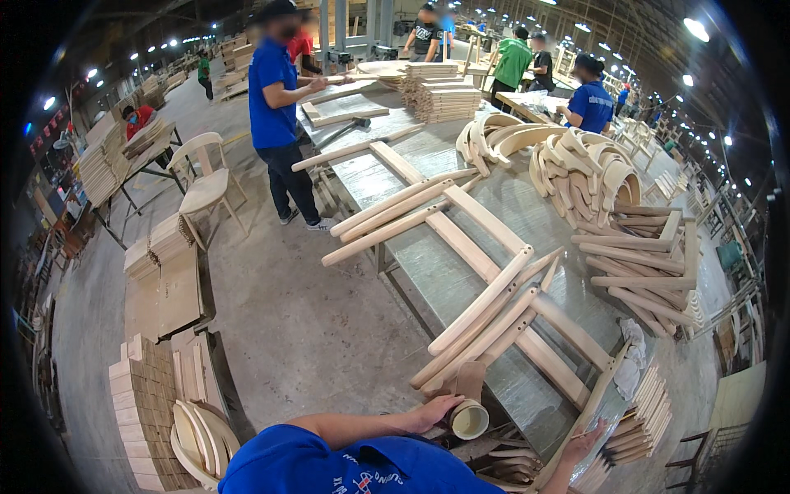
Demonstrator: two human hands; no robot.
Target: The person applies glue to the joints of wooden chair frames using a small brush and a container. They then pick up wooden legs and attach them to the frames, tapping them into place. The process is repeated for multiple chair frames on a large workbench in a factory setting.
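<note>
My left hand (438, 412) is at the rim of a small round pot (470, 420) with pale yellowish contents, its fingers curled against the pot's side. A brown flap, perhaps cardboard (466, 380), stands just behind the pot. My right hand (581, 443) is closed around the near wooden leg (583, 416) of a chair frame at the table's near end. That frame's pale crossbars (553, 366) stretch over the metal-topped table (506, 387). A crumpled white cloth (631, 360) lies beside the leg's upper end.
More joined wooden frames (469, 239) lie along the table, some legs overhanging its left edge. Curved backrests (584, 169) and stacked frames (650, 263) stand on the right. A co-worker in blue (276, 90) stands at the far left side. Stacked wood (144, 412) sits on the floor at left.
</note>
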